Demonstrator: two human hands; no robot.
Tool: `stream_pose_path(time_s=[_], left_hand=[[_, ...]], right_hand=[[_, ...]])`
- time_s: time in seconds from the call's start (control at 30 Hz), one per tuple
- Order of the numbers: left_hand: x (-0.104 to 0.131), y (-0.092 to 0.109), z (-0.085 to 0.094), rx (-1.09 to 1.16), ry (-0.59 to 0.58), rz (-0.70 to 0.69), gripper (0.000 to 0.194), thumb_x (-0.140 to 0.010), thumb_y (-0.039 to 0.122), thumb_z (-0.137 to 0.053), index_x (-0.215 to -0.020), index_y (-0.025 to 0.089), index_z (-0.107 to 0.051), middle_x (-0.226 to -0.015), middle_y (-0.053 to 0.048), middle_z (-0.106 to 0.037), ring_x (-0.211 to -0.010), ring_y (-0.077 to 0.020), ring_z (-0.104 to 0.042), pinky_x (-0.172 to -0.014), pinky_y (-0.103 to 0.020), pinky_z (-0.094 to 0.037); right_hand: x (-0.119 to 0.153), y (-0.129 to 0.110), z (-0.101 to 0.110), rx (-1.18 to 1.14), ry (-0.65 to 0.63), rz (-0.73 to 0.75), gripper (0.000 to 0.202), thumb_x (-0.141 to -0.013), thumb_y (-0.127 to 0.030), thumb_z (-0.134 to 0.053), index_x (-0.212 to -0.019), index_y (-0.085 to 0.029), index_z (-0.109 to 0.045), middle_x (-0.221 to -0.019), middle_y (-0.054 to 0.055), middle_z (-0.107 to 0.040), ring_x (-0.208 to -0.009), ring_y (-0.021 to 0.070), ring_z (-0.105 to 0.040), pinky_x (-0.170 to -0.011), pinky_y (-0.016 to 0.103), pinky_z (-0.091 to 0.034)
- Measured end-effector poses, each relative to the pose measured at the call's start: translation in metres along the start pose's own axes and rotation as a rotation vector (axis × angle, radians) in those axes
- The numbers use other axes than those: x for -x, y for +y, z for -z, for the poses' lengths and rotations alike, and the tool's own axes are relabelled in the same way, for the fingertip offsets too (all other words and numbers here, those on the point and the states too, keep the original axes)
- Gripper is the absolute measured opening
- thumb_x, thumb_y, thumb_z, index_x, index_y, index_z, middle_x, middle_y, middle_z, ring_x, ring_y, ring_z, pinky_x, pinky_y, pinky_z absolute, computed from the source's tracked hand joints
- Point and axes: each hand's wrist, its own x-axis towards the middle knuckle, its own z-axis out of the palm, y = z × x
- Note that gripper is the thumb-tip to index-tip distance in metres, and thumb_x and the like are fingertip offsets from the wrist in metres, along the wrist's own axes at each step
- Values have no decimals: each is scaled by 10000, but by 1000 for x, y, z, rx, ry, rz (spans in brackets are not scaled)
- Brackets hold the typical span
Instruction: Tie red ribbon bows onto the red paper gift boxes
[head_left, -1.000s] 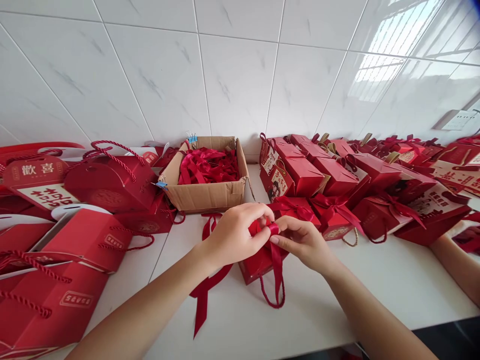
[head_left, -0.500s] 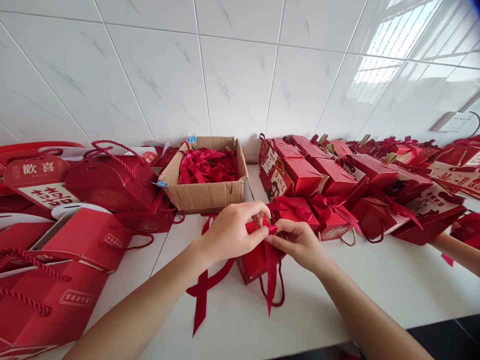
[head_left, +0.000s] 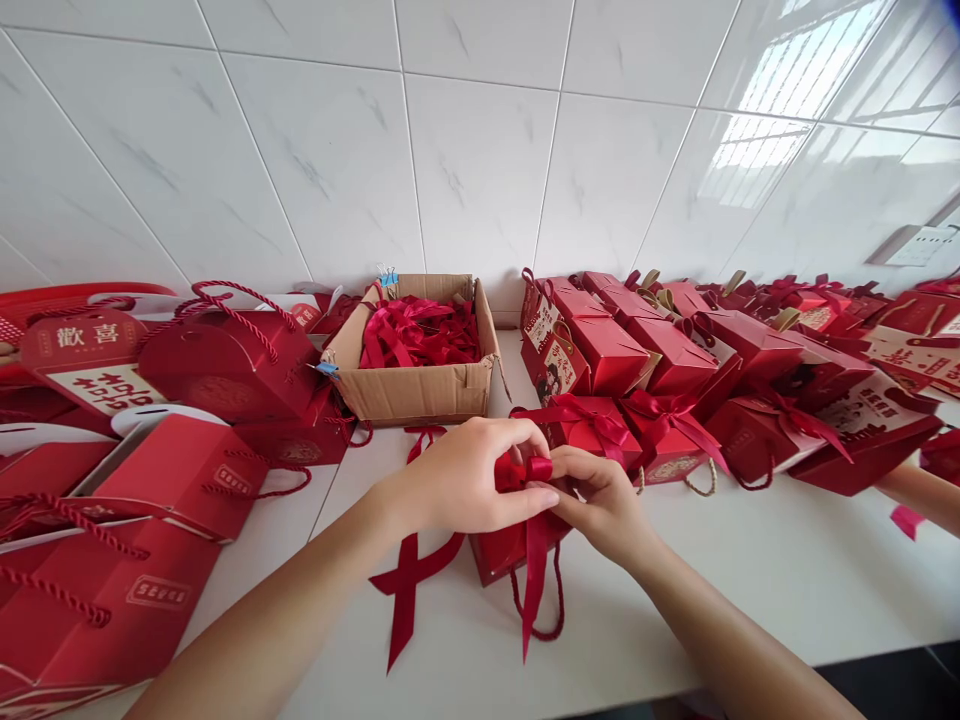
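Note:
Both hands meet over a small red gift box (head_left: 499, 553) standing on the white table. My left hand (head_left: 472, 475) pinches a red satin ribbon (head_left: 538, 468), which is looped above the box top. From the other side, my right hand (head_left: 604, 500) grips the same ribbon, fingers bent close to the left fingertips. One ribbon tail hangs down the box's front, beside a twisted red cord handle (head_left: 551, 632). Left of the box, another loose ribbon (head_left: 405, 590) lies crossed on the table. My fingers partly hide the knot area.
A cardboard box (head_left: 420, 390) full of red ribbons stands behind my hands. Red gift boxes with cord handles (head_left: 172, 490) crowd the left side. Rows of red boxes (head_left: 667, 350), some with bows, fill the right. At the right edge another person's arm (head_left: 922, 495) reaches in.
The ribbon between my fingers now forms a more upright loop. My left thumb has stretched further right, and the hanging tail has shifted slightly left and lower.

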Motion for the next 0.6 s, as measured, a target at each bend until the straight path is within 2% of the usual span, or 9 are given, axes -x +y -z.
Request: stream_pose_path(time_s=[0.07,0.13,0.23,0.33,0.47,0.53,0.6], left_hand=[[-1,-1,-5,-48,69,6,161,-821,369,-619,-855,213,-636,-855,10,-688,-766,-152,-615,-698,-272,-462],[-3,-4,-9,-58,107,-11,164,-854,347,-588,-806,207,-656,-812,9,-685,-728,-138,-607,-688,-265,-452],[-5,-6,-11,-33,128,-35,154,-861,325,-590,-828,214,-692,-805,6,-690,-705,-128,-603,-671,-251,-444],[-3,-6,-4,-39,117,3,175,-862,363,-578,-842,219,-675,-774,7,-673,-678,-129,-584,-628,-244,-431],[5,-10,15,-116,-40,257,335,-782,547,-593,-759,213,-573,-661,17,-605,-549,-131,-514,-466,-234,-348],[9,-13,22,-188,-154,361,367,-731,564,-621,-677,209,-545,-632,10,-592,-499,-131,-485,-420,-242,-287],[11,-15,25,-245,-201,414,372,-697,554,-642,-631,208,-523,-634,1,-590,-481,-130,-465,-408,-250,-250]], right_hand=[[0,-1,-1,38,5,23,105,-795,-269,-665,-753,-176,-688,-765,51,-662,-651,138,-539,-540,256,-398],[1,-1,-2,59,7,18,110,-803,-276,-658,-781,-175,-696,-727,37,-659,-595,118,-500,-515,245,-379],[1,-2,-4,54,17,-40,141,-800,-310,-664,-799,-172,-694,-635,8,-606,-535,102,-449,-485,236,-355],[1,-2,-3,63,21,-66,177,-797,-347,-662,-778,-171,-678,-591,-5,-562,-521,105,-440,-480,240,-353],[1,-3,0,73,-4,-19,209,-800,-368,-670,-715,-178,-660,-616,10,-600,-568,125,-497,-522,258,-400],[1,-3,2,50,-54,-10,197,-819,-363,-657,-743,-182,-677,-693,33,-663,-633,149,-562,-559,273,-440],[1,-3,4,19,-107,-10,168,-836,-349,-647,-792,-192,-689,-786,49,-712,-696,166,-610,-599,287,-477]])
